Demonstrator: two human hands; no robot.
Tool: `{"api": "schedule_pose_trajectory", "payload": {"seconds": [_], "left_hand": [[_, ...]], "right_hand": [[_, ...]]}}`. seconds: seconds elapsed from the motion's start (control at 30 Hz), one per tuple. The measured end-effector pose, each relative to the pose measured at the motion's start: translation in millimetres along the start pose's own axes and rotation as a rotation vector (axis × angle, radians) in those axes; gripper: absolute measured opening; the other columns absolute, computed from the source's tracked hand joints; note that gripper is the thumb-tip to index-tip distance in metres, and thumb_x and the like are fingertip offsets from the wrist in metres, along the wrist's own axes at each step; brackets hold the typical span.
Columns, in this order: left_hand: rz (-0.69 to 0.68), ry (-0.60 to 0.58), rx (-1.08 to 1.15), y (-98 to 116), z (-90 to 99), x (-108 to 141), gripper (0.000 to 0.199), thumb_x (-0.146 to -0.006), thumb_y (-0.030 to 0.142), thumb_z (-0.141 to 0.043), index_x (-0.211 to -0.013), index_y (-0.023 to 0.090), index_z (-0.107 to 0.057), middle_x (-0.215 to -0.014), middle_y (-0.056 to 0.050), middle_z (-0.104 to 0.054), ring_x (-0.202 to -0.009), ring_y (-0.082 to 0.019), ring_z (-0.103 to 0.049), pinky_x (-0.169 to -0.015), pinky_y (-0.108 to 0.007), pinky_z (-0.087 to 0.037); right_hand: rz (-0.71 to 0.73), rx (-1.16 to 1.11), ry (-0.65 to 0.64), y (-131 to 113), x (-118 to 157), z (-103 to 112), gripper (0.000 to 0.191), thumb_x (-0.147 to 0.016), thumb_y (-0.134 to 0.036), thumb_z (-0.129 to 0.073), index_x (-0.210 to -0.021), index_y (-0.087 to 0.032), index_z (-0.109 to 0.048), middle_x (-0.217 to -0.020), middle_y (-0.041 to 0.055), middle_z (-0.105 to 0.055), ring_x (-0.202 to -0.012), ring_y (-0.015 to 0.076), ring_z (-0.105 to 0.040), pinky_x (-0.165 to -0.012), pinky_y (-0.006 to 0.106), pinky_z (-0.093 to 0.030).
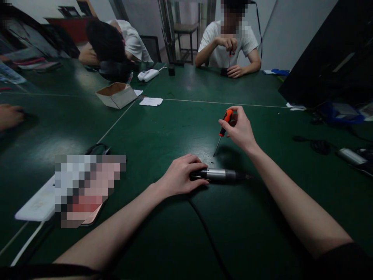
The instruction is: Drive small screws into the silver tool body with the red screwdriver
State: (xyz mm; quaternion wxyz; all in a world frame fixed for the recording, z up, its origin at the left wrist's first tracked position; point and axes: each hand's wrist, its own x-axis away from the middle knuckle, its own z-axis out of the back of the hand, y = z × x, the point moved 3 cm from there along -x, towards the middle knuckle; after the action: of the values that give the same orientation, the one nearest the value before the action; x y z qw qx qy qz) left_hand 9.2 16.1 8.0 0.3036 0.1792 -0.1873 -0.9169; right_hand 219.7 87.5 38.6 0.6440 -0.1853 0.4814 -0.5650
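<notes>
My left hand is wrapped round the black rear end of a pen-shaped electric tool with a silver middle and a dark tapered nose. The tool lies on the green table, nose to the right, and a black cord runs toward me from below my hand. In my right hand is a screwdriver with an orange and black handle, tilted with its tip pointing down and left. Close to that tip lies a tiny dark piece, too small to name.
An open cardboard box and a paper slip lie farther back. On the left are a white power strip and a phone. Cables and a metal tool lie at the right. Two people sit across the table; another person's hand rests at left.
</notes>
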Motion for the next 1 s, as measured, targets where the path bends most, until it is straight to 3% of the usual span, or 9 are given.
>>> {"api": "schedule_pose_trajectory", "payload": {"seconds": [0.13, 0.23, 0.3, 0.4, 0.47, 0.53, 0.7, 0.8, 1.0], "left_hand": [[0.0, -0.001, 0.013, 1.0, 1.4, 0.4, 0.039, -0.08, 0.04, -0.071, -0.11, 0.016, -0.068, -0.098, -0.008, -0.064, -0.088, -0.022, -0.06, -0.075, -0.034, -0.049], [0.001, -0.002, 0.027, 1.7, 2.8, 1.2, 0.038, -0.079, 0.037, -0.072, -0.111, 0.016, -0.068, -0.1, -0.008, -0.064, -0.09, -0.023, -0.06, -0.077, -0.034, -0.05], [-0.004, 0.006, 0.041, 1.9, 3.4, 1.7, 0.037, -0.078, 0.035, -0.073, -0.11, 0.017, -0.068, -0.102, -0.008, -0.063, -0.092, -0.023, -0.06, -0.079, -0.034, -0.051], [-0.03, 0.014, 0.064, 2.4, 2.6, 2.3, 0.038, -0.077, 0.033, -0.074, -0.111, 0.017, -0.067, -0.103, -0.009, -0.063, -0.093, -0.022, -0.06, -0.08, -0.035, -0.051], [-0.045, 0.014, 0.074, 2.9, 1.2, 2.5, 0.038, -0.078, 0.034, -0.074, -0.111, 0.018, -0.066, -0.103, -0.009, -0.063, -0.093, -0.022, -0.06, -0.079, -0.034, -0.052], [-0.059, 0.004, 0.086, 3.8, -0.7, 2.6, 0.039, -0.079, 0.035, -0.074, -0.113, 0.018, -0.065, -0.104, -0.009, -0.063, -0.093, -0.022, -0.06, -0.079, -0.034, -0.052], [-0.082, 0.066, 0.181, 6.6, 0.9, 3.2, 0.043, -0.081, 0.039, -0.071, -0.115, 0.015, -0.063, -0.105, -0.01, -0.064, -0.094, -0.022, -0.061, -0.081, -0.034, -0.052], [-0.054, 0.134, 0.208, 4.9, 4.9, 3.9, 0.037, -0.084, 0.038, -0.065, -0.113, 0.015, -0.063, -0.106, -0.011, -0.064, -0.095, -0.022, -0.061, -0.083, -0.035, -0.052], [0.008, 0.194, 0.154, -1.2, 5.3, 2.3, 0.024, -0.09, 0.032, -0.056, -0.105, 0.015, -0.066, -0.096, -0.009, -0.065, -0.089, -0.021, -0.062, -0.079, -0.035, -0.052]], "right_hand": [[0.082, 0.066, 0.007, -21.3, -1.8, 11.1, 0.031, -0.081, -0.027, -0.052, -0.109, -0.021, -0.041, -0.085, 0.001, -0.055, -0.071, 0.0155, -0.056, -0.068, 0.031, -0.047], [0.132, 0.231, -0.107, -39.7, 0.3, 17.5, 0.03, -0.08, -0.017, -0.043, -0.109, -0.019, -0.044, -0.085, 0.0022, -0.054, -0.069, 0.0144, -0.052, -0.067, 0.029, -0.042], [0.144, 0.292, -0.233, -48.7, 7.1, 20.3, 0.025, -0.078, -0.016, -0.046, -0.103, -0.018, -0.051, -0.082, 0.0018, -0.055, -0.068, 0.0141, -0.05, -0.065, 0.028, -0.039], [0.169, 0.326, -0.567, -53.6, 30.1, 20.3, 0.014, -0.081, -0.026, -0.057, -0.092, -0.018, -0.062, -0.074, 0.0, -0.059, -0.063, 0.0128, -0.052, -0.06, 0.025, -0.037], [0.169, 0.361, -0.772, -50.4, 51.6, 21.3, 0.019, -0.082, -0.036, -0.063, -0.091, -0.019, -0.066, -0.076, 0.0007, -0.063, -0.066, 0.0134, -0.056, -0.061, 0.024, -0.039], [0.141, 0.43, -0.871, -44.7, 72.6, 24.5, 0.026, -0.08, -0.042, -0.067, -0.094, -0.02, -0.067, -0.083, 0.0029, -0.066, -0.071, 0.0166, -0.059, -0.061, 0.026, -0.04], [0.043, 0.608, -0.856, -36.9, 113.9, 37.5, 0.02, -0.083, -0.03, -0.065, -0.099, -0.019, -0.064, -0.093, 0.0061, -0.065, -0.075, 0.0211, -0.061, -0.063, 0.031, -0.043], [-0.026, 0.652, -0.82, -31.5, 134.7, 55.1, 0.023, -0.087, -0.033, -0.06, -0.105, -0.02, -0.063, -0.098, 0.0067, -0.064, -0.077, 0.0213, -0.062, -0.065, 0.033, -0.048], [-0.299, 0.646, -0.595, 12.1, 179.2, 130.6, 0.042, -0.089, -0.053, -0.046, -0.113, -0.024, -0.064, -0.109, 0.0096, -0.065, -0.085, 0.0244, -0.066, -0.072, 0.041, -0.055]]}}
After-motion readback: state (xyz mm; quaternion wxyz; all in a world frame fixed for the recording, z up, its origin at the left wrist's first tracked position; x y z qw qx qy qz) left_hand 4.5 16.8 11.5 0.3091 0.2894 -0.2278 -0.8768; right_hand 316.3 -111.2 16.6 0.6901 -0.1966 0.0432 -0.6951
